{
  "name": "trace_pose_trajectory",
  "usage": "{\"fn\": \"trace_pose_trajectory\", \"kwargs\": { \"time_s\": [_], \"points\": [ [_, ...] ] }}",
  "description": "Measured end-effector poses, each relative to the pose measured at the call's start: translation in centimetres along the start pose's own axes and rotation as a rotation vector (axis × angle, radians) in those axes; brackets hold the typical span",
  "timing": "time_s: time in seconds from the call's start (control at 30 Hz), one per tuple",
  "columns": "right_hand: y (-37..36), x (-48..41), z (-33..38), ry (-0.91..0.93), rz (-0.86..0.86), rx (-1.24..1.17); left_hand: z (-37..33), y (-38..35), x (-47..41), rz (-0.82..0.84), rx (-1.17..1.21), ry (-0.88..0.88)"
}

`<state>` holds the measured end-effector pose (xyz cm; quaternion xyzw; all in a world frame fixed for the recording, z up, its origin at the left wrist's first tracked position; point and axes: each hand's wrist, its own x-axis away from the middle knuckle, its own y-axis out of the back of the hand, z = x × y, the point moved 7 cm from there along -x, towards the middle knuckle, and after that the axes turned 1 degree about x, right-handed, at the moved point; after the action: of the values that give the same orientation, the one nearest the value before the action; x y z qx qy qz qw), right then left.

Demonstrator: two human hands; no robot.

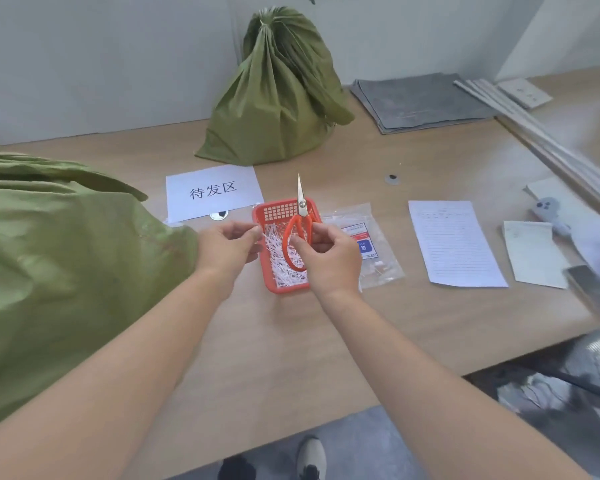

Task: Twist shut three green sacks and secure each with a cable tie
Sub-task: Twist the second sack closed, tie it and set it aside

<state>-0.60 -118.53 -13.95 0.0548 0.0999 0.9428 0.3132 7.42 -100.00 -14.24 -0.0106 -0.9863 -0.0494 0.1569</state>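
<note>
The right grip (329, 252) curls round the scissors (300, 216) by their handles, blades together. Just left of it, the left grip (227, 245) has its fingertips pinched, but I cannot tell on what. Under both is a basket (284, 289) of ties (284, 268). A sack (66, 265) lies left of the left grip, and a tied sack (274, 98) stands beyond on the tabletop (291, 341).

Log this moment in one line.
right hand: holds orange scissors over red basket | left hand: at basket edge, grip unclear | far green sack: tied
</note>
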Motion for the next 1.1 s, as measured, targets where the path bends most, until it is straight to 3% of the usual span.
{"fn": "trace_pose_trajectory", "kwargs": {
  "time_s": [0.5,0.87,1.1],
  "points": [
    [2.5,0.0,-11.9,-0.198,-0.066,0.091,9.5,-6.5,-5.0,-0.022,0.053,0.239],
    [2.8,2.1,-17.6,-0.374,0.054,0.191,12.6,-6.9,-5.2,-0.031,0.035,0.299],
    [3.2,4.4,-21.3,-0.511,0.125,0.384,14.1,-6.9,-4.8,-0.049,0.067,0.314]
  ]
}}
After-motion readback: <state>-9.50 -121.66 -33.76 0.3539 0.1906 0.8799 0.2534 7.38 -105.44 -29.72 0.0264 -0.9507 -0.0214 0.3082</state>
